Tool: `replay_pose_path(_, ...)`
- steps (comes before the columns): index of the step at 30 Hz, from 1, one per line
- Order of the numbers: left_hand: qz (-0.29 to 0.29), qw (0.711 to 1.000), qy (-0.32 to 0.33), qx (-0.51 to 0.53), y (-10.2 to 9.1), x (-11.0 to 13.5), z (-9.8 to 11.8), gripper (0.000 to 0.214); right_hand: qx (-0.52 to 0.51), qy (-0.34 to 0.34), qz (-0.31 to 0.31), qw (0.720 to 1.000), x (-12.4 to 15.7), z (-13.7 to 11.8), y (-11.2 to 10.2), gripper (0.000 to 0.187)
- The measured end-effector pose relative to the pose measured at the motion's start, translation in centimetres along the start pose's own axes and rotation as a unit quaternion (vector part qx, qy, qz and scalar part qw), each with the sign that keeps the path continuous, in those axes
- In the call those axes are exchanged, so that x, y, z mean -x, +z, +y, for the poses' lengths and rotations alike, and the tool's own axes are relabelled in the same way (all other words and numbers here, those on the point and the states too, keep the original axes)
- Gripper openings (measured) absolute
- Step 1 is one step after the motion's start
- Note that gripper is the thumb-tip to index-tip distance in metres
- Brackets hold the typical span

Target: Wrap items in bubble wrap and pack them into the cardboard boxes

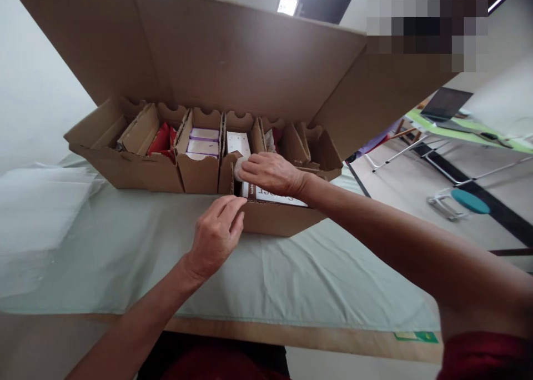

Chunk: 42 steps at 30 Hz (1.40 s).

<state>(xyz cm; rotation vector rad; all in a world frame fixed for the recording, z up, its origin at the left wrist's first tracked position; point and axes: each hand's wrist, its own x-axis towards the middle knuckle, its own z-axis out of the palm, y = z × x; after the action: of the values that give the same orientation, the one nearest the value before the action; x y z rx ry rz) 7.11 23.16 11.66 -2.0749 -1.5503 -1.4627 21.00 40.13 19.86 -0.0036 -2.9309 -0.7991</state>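
Observation:
A narrow cardboard box (pixel 283 219) stands on the cloth in front of a row of cardboard bins. Inside it is a white printed box (pixel 283 194) with brown lettering, partly covered by my right arm. My right hand (pixel 270 171) reaches over the narrow box, its fingers closed round a crumpled, translucent whitish wad (pixel 240 169), perhaps plastic wrap. At the near left corner of the narrow box is my left hand (pixel 219 230), fingers bent and pinched against its edge. The underside of the right fingers is hidden.
The bins hold red packets (pixel 163 141), purple-edged white boxes (pixel 202 145) and a white box (pixel 237 143). Behind them rises a large cardboard flap (pixel 233 52). Translucent sheets (pixel 41 219) lie left on the green tablecloth (pixel 166 246). A laptop (pixel 445 105) and blue stool (pixel 470 201) stand right.

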Motion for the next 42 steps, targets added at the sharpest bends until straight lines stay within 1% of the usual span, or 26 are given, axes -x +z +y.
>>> replay_pose_path(4, 0.008, 1.0, 0.005, 0.002, 0.0, -0.1, -0.2, 0.025, -0.053, -0.06, -0.018, 0.997, 0.2, 0.3, -0.5, 0.029)
replay_pose_path(8, 0.019, 1.0, 0.008, 0.002, 0.1, -0.1, -0.2, 0.024, -0.114, -0.084, -0.03, 0.989, 0.2, 0.1, -1.0, 0.029)
replay_pose_path(9, 0.019, 1.0, 0.009, 0.001, 0.2, -0.1, -0.2, 0.024, -0.125, -0.078, -0.035, 0.988, 0.2, 0.1, -0.9, 0.027)
replay_pose_path(12, 0.02, 1.0, 0.012, -0.004, 0.2, -0.1, -0.2, 0.024, -0.157, -0.021, -0.062, 0.985, 0.0, 0.1, -0.6, 0.024)
replay_pose_path(14, 0.021, 1.0, 0.012, -0.007, 0.2, -0.1, -0.2, 0.024, -0.182, 0.012, -0.099, 0.978, -0.3, 0.3, -0.6, 0.031)
replay_pose_path(16, 0.022, 1.0, 0.013, -0.011, 0.2, -0.1, -0.2, 0.024, -0.199, 0.02, -0.151, 0.968, -1.0, 0.4, -1.0, 0.039)
replay_pose_path(17, 0.022, 1.0, 0.013, -0.013, 0.2, -0.1, -0.2, 0.024, -0.201, 0.023, -0.176, 0.963, -1.5, 0.5, -1.2, 0.04)
replay_pose_path(20, 0.021, 1.0, 0.012, -0.016, 0.2, -0.2, -0.2, 0.023, -0.198, 0.035, -0.236, 0.951, -3.0, 0.3, -2.1, 0.033)
replay_pose_path(22, 0.022, 1.0, 0.009, -0.017, 0.2, -0.2, -0.1, 0.022, -0.203, 0.048, -0.255, 0.944, -3.5, -0.1, -2.3, 0.03)
replay_pose_path(24, 0.027, 0.999, 0.007, -0.019, 0.2, -0.2, -0.1, 0.021, -0.204, 0.073, -0.245, 0.945, -3.4, -0.6, -2.3, 0.028)
replay_pose_path(27, 0.032, 0.999, 0.008, -0.022, 0.3, -0.3, -0.1, 0.019, -0.176, 0.113, -0.169, 0.963, -2.3, -1.1, -2.2, 0.024)
replay_pose_path(29, 0.033, 0.999, 0.009, -0.021, 0.4, -0.3, -0.1, 0.019, -0.151, 0.114, -0.134, 0.973, -1.6, -1.3, -2.2, 0.022)
replay_pose_path(30, 0.034, 0.999, 0.008, -0.021, 0.4, -0.3, -0.1, 0.019, -0.142, 0.105, -0.134, 0.975, -1.5, -1.2, -2.2, 0.021)
replay_pose_path(32, 0.036, 0.999, 0.006, -0.024, 0.5, -0.4, -0.1, 0.019, -0.137, 0.086, -0.152, 0.975, -1.5, -1.1, -2.0, 0.021)
replay_pose_path(36, 0.039, 0.999, 0.003, -0.029, 0.5, -0.4, 0.0, 0.02, -0.153, 0.061, -0.17, 0.972, -2.2, -0.7, -1.0, 0.022)
replay_pose_path(39, 0.041, 0.999, 0.006, -0.026, 0.5, -0.3, 0.0, 0.021, -0.184, 0.051, -0.161, 0.968, -2.0, -0.4, -0.3, 0.02)
replay_pose_path(42, 0.037, 0.999, 0.002, -0.021, 0.5, -0.3, -0.1, 0.022, -0.208, 0.048, -0.135, 0.967, -1.5, -0.2, 0.0, 0.018)
